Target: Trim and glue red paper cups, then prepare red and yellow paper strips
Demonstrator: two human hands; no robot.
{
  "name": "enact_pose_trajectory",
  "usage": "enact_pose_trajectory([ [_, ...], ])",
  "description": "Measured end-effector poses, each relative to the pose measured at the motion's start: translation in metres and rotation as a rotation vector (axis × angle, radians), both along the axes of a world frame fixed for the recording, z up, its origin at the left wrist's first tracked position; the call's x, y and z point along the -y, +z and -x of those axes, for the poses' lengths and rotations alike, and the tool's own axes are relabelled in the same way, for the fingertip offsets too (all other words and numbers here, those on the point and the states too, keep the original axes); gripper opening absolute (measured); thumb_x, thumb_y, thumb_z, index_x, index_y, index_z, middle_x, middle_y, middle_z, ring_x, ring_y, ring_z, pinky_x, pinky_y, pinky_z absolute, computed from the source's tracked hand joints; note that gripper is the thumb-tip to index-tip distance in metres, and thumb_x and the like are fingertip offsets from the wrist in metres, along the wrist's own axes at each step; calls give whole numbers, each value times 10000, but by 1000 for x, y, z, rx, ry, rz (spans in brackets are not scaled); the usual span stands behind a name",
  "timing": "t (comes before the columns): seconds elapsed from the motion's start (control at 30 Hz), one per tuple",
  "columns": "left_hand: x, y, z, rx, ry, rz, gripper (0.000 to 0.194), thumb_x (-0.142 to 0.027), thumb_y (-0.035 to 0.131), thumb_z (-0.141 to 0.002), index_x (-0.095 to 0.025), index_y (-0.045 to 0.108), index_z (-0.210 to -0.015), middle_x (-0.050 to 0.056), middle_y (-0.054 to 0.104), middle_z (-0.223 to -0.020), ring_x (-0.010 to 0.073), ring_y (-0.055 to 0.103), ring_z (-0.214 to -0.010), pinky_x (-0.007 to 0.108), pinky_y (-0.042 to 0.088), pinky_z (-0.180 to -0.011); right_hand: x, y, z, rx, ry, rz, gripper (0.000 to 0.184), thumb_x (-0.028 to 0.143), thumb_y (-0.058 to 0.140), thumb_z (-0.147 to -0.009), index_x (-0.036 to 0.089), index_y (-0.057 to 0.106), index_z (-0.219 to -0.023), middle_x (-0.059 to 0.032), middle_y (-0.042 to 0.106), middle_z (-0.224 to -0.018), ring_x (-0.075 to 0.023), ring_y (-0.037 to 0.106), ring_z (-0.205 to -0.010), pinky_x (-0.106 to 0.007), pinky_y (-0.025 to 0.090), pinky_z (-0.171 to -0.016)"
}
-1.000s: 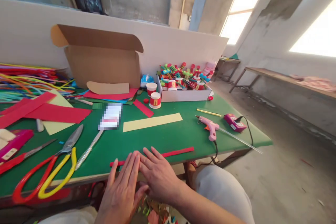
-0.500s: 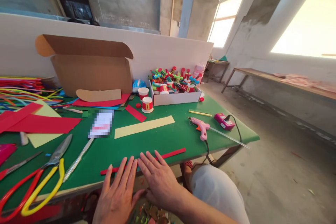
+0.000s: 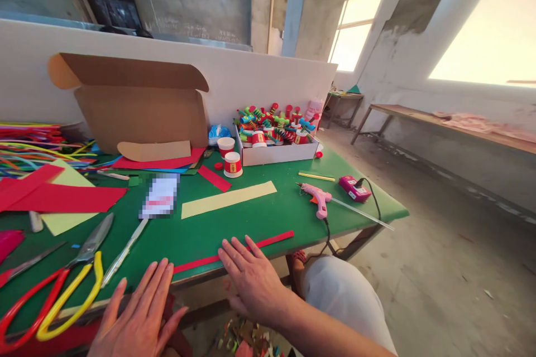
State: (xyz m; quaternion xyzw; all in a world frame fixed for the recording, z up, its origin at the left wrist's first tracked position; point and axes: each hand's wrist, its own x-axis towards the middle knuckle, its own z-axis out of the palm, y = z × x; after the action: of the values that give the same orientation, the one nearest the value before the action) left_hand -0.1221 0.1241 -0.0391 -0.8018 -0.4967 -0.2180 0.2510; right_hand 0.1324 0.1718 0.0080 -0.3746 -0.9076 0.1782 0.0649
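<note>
A thin red paper strip (image 3: pixel 268 242) lies along the front edge of the green table (image 3: pixel 251 217). My right hand (image 3: pixel 251 279) rests flat and open on the strip's middle, fingers spread. Further left, my left hand (image 3: pixel 140 318) lies flat and open at the table's front edge, its fingertips near the strip's left end. Neither hand holds anything.
A yellow paper strip (image 3: pixel 228 199), pink glue gun (image 3: pixel 316 196) with cord, and red-and-yellow scissors (image 3: pixel 58 295) lie on the table. Behind stand an open cardboard box (image 3: pixel 138 106), two small cups (image 3: pixel 233 164), a white tray of colourful pieces (image 3: pixel 276 150), red sheets (image 3: pixel 67 198) and pipe cleaners (image 3: pixel 29 145).
My left hand has slid left along the table's front edge, away from my right hand. More of the red strip now shows between them. My view has shifted slightly.
</note>
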Motion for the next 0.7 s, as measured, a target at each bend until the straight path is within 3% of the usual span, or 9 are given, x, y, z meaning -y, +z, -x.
enact_pose_trajectory([
  [0.13, -2, 12, 5, -72, -4, -25, 724, -496, 268, -1002, -110, 109, -1593, 212, 675, -1270, 379, 639, -1137, 580, 211, -1169, 1, -3, 0, -9, 5, 13, 705, 298, 503, -923, 65, 292, -1554, -141, 234, -1641, -287, 185, -1531, -484, 47, -1272],
  [0.23, -10, 16, -19, -53, 29, -47, 750, -496, 269, -1001, -65, 87, -1587, 253, 616, -1341, 402, 602, -1198, 583, 263, -1133, 1, -12, 1, -39, -12, -46, 709, 320, 521, -922, 77, 304, -1551, -139, 260, -1634, -283, 207, -1526, -477, 54, -1272],
  [0.43, -21, -4, -76, -35, -47, -31, 755, -494, 214, -1018, 0, 74, -1572, 253, 587, -1378, 360, 594, -1234, 506, 329, -1102, -1, -19, 0, -35, 21, -121, 769, 357, 584, -902, 67, 295, -1552, -138, 287, -1625, -279, 236, -1518, -471, 109, -1270],
  [0.53, -14, -8, -69, -72, -3, 13, 729, -487, 247, -1020, 23, 235, -1541, 253, 540, -1429, 356, 544, -1302, 483, 350, -1103, -3, -18, 2, -17, 0, -118, 734, 313, 582, -894, 62, 336, -1538, -149, 301, -1615, -294, 262, -1509, -498, 136, -1262],
  [0.7, 2, -1, -23, -99, 143, 103, 677, -498, 258, -1024, 12, 510, -1390, 229, 544, -1434, 339, 535, -1317, 473, 402, -1083, -7, -23, 4, -5, 2, -187, 771, 212, 616, -824, 59, 353, -1533, -166, 309, -1605, -308, 291, -1497, -510, 180, -1251],
])
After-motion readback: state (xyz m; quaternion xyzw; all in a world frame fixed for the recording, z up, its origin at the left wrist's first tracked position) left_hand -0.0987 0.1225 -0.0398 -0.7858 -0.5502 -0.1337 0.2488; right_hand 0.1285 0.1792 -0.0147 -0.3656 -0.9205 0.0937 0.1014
